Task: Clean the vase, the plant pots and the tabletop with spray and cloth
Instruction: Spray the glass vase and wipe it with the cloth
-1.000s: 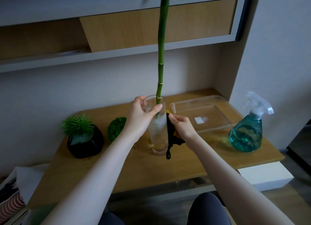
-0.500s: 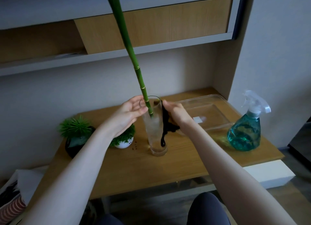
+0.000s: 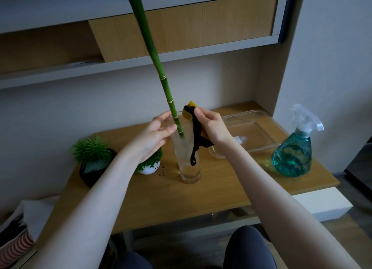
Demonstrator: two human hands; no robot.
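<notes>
- Vase (image 3: pixel 188 160): our tall glass vase stood near the middle of the tabletop (image 3: pixel 211 196), with the green bamboo stalk (image 3: pixel 161 73) inside it.
- A second before, the stalk stood straight up. At this moment it leaned over to the left, so we had tipped it while we cleaned.
- Our left hand (image 3: pixel 155 137) held the top of the vase to keep it steady. Its fingers were gently bent round the rim and touched the stalk.
- Our right hand (image 3: pixel 213 125) pinched the cloth (image 3: pixel 193 125) at the rim. The hand had moved up from the side of the glass to the top. A black strip of cloth hung down the side.
- We think that meant the side was wiped and we were doing the rim.
- The spray bottle (image 3: pixel 295 148) stood well apart on the right, by the clear tray (image 3: pixel 263 136).
- The dark pot (image 3: pixel 90 172) and the white pot (image 3: pixel 150 168) sat on the left. Small crumbs (image 3: pixel 162 170) lay just beside the white pot, so the pots and tabletop looked not yet cleaned.
</notes>
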